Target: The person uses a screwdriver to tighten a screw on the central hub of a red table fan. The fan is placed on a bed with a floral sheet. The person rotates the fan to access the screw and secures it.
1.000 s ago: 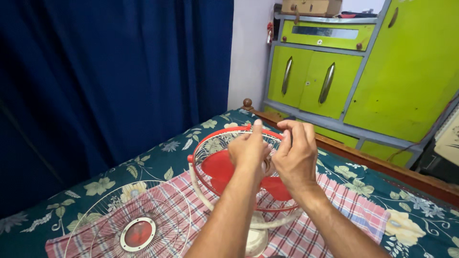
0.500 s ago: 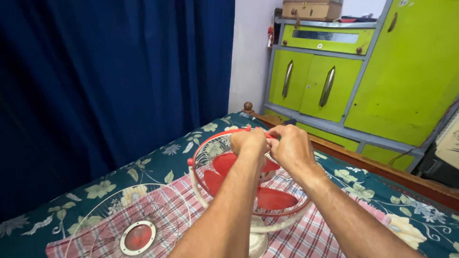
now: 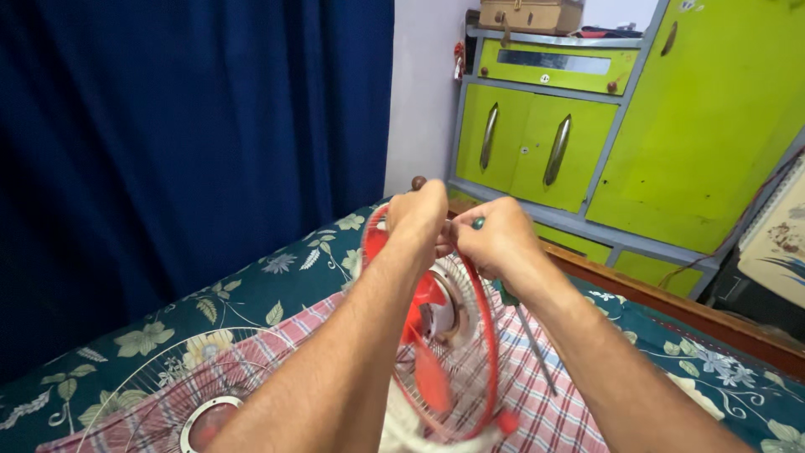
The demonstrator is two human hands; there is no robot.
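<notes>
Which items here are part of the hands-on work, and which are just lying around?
In use:
left hand and right hand, both at the top of the red grille rim
red fan blades
screwdriver

Lying about:
loose front grille
checked cloth
green cabinet
blue curtain

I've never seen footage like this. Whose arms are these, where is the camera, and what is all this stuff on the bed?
There is no machine here: the camera sits on a person's head and looks down, so the two bare arms are that person's own. The left hand and right hand meet at the top rim of a table fan with red blades and a red-edged wire guard. A screwdriver hangs from the right hand. The fan stands on a checked cloth spread over a flowered bedsheet. A loose fan guard lies at lower left. Behind are a blue curtain and a green cupboard.
</notes>
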